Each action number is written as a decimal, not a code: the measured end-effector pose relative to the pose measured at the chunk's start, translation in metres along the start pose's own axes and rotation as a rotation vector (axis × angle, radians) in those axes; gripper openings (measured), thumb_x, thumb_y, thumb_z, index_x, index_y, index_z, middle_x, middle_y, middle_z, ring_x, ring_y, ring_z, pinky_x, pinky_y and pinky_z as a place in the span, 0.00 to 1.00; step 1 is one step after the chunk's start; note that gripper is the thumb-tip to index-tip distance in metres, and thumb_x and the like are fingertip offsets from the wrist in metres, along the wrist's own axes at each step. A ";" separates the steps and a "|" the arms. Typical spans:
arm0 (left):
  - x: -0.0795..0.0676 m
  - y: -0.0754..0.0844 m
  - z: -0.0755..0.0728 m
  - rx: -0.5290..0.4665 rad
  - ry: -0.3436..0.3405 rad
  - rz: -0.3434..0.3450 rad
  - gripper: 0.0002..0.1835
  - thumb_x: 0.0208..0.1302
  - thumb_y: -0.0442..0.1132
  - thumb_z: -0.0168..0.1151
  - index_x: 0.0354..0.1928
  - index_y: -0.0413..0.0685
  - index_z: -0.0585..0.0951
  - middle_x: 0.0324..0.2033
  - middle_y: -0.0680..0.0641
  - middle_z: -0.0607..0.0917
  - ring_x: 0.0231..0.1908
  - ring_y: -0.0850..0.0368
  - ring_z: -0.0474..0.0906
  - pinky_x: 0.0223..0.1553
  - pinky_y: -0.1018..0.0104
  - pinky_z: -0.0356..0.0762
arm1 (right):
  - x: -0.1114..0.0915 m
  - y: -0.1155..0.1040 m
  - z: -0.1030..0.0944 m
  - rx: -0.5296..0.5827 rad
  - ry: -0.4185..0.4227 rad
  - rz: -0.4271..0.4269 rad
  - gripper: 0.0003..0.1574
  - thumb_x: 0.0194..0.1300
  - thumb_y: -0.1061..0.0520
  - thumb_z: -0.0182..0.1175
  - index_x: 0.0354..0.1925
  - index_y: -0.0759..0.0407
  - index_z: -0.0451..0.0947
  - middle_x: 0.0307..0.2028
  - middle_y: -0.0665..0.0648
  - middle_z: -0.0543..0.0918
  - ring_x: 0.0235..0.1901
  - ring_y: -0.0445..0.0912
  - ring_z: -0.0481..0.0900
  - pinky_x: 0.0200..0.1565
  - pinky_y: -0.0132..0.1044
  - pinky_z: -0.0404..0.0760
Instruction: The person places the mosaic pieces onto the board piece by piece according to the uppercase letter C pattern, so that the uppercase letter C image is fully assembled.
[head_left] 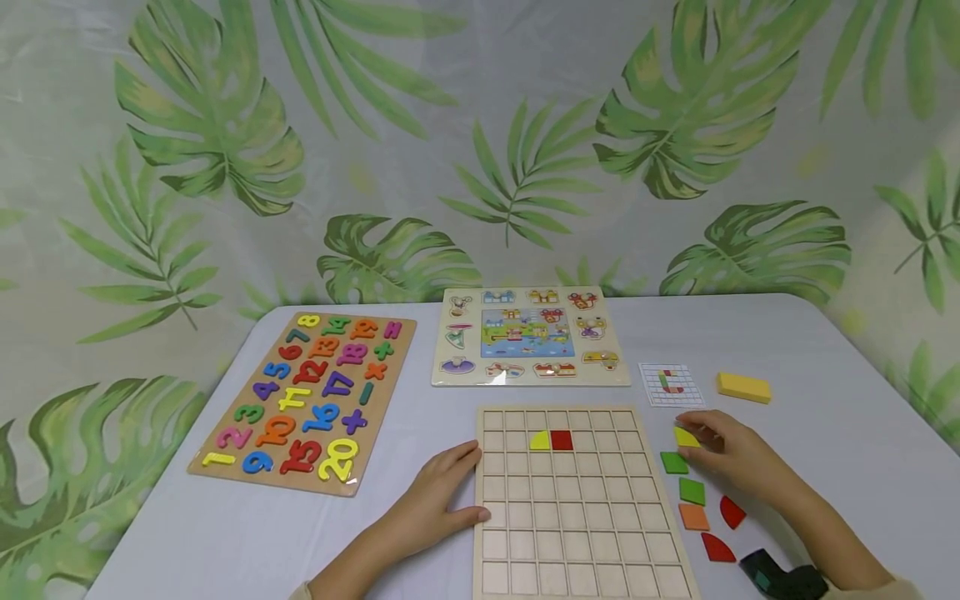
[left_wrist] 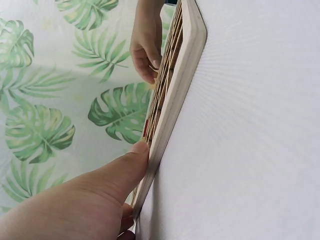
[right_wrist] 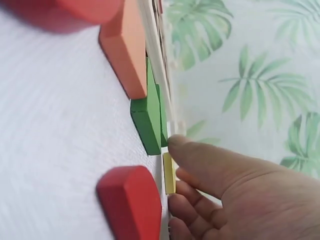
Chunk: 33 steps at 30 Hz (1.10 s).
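A wooden grid board (head_left: 562, 533) lies on the table, with a yellow quarter-circle block (head_left: 539, 441) beside a red square block (head_left: 562, 440) in its upper part. My left hand (head_left: 431, 500) rests along the board's left edge, thumb and fingers spread apart. In the left wrist view, the thumb (left_wrist: 132, 162) touches the rim. Right of the board, my right hand (head_left: 738, 454) pinches another yellow quarter-circle block (head_left: 686, 437) between thumb and fingers, close to the tabletop. Below it lie green blocks (head_left: 674, 462), an orange square (head_left: 693, 517) and red quarter-circles (head_left: 717, 547).
A small pattern card (head_left: 671, 385) and a yellow rectangular block (head_left: 743, 387) lie behind the right hand. At the back stands a picture puzzle (head_left: 442, 375) lying flat. To the left is a number puzzle board (head_left: 197, 467). A dark object (head_left: 783, 579) shows by the right wrist.
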<state>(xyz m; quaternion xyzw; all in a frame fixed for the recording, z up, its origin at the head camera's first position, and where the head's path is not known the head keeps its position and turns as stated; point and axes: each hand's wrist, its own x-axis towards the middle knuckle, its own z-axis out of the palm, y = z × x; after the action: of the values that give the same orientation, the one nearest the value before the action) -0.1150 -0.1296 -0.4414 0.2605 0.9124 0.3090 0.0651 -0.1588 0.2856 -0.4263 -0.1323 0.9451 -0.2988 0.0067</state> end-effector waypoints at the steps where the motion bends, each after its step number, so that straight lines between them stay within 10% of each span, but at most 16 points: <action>1: 0.000 0.000 0.000 0.001 0.000 0.001 0.42 0.55 0.60 0.57 0.65 0.41 0.60 0.65 0.48 0.57 0.64 0.49 0.50 0.61 0.52 0.52 | 0.000 0.001 0.001 -0.006 0.007 -0.003 0.27 0.54 0.51 0.64 0.49 0.63 0.73 0.44 0.57 0.75 0.38 0.46 0.71 0.38 0.32 0.75; 33: 0.000 0.001 0.000 0.010 -0.002 0.001 0.42 0.55 0.59 0.57 0.65 0.41 0.60 0.66 0.48 0.56 0.64 0.49 0.50 0.61 0.52 0.52 | 0.004 -0.028 -0.008 -0.067 0.049 -0.041 0.21 0.53 0.57 0.65 0.46 0.62 0.75 0.40 0.55 0.77 0.36 0.47 0.72 0.34 0.35 0.76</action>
<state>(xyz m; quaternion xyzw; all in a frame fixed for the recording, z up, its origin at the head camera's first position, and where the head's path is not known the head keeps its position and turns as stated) -0.1143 -0.1294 -0.4408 0.2613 0.9137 0.3043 0.0646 -0.1562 0.2666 -0.4037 -0.1443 0.9516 -0.2700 -0.0268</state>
